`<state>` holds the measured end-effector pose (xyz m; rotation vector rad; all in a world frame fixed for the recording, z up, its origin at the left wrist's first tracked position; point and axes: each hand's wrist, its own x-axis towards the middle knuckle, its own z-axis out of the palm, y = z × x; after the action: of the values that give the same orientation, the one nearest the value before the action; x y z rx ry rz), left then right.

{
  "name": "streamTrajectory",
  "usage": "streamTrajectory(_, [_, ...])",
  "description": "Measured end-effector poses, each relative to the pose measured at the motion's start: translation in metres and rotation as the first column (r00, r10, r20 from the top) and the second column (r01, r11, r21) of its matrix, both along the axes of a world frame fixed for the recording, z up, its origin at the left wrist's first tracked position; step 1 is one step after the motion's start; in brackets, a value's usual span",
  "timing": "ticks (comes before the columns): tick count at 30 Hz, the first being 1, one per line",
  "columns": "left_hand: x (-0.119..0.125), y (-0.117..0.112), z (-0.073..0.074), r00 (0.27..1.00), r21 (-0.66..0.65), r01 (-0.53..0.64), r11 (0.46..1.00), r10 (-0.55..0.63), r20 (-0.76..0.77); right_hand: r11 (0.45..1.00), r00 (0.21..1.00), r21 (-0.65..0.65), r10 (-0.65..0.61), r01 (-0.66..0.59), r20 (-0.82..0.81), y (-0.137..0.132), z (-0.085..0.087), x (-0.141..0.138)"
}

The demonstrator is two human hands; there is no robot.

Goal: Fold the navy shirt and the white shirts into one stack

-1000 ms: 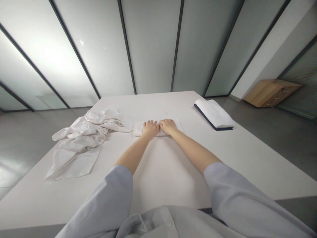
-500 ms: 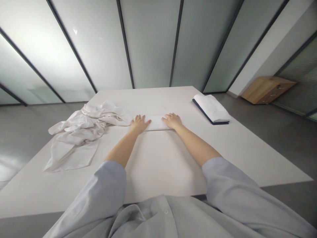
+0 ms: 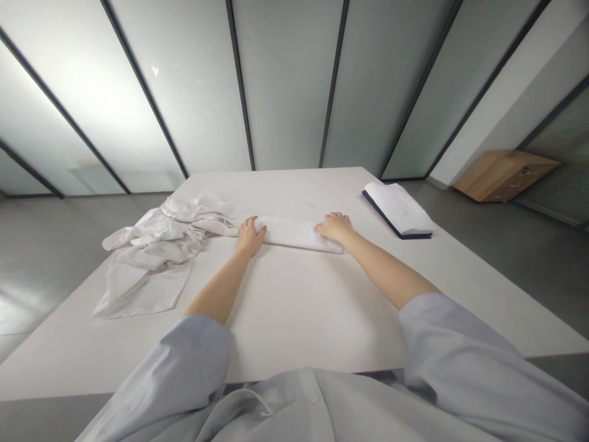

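Note:
A white cloth folded into a long, narrow strip (image 3: 294,234) lies on the table ahead of me, its right end slanting a little toward me. My left hand (image 3: 250,238) is at the strip's left end, fingers over it and thumb on the top. At the right end, my right hand (image 3: 335,227) has its fingers bent around the far edge, gripping the cloth. My fingertips are partly hidden. Just left of my left hand, a crumpled heap of white fabric (image 3: 161,245) reaches close to the strip.
On the right of the white table (image 3: 304,319) lies a folded white cloth (image 3: 400,207) on top of a dark blue flat item (image 3: 416,236). A wooden cabinet (image 3: 501,177) stands on the floor at right. Frosted glass panels (image 3: 285,86) line the back.
The strip has turned, with its right end nearer me and more of it showing. My right hand has gone from lying flat to curled at the far edge. The view has shifted slightly.

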<state>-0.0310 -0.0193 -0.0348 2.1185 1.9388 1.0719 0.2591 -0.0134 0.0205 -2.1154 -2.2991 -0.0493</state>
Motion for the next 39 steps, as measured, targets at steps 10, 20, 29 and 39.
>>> streamTrajectory(10, [-0.008, 0.011, -0.008, 0.98, 0.003, -0.006, 1.0, 0.005, 0.201, 0.956, 0.94, -0.123, 0.23, -0.266, -0.251, 0.034, -0.012, -0.036])
streamTrajectory(20, [-0.006, 0.01, -0.006, 0.96, -0.001, -0.004, 1.0, 0.004, 0.281, 0.974, 0.986, -0.22, 0.026, -0.063, -0.163, 0.025, -0.008, -0.044])
streamTrajectory(29, [-0.005, 0.005, -0.001, 0.952, -0.037, -0.004, 0.999, 0.015, 0.304, 0.958, 0.983, -0.271, 0.05, -0.097, -0.176, 0.028, -0.003, -0.036])
streamTrajectory(39, [-0.006, 0.006, -0.002, 0.963, -0.049, -0.013, 0.999, 0.026, 0.269, 0.97, 0.97, -0.139, -0.214, 0.198, -0.114, 0.028, 0.006, 0.044])
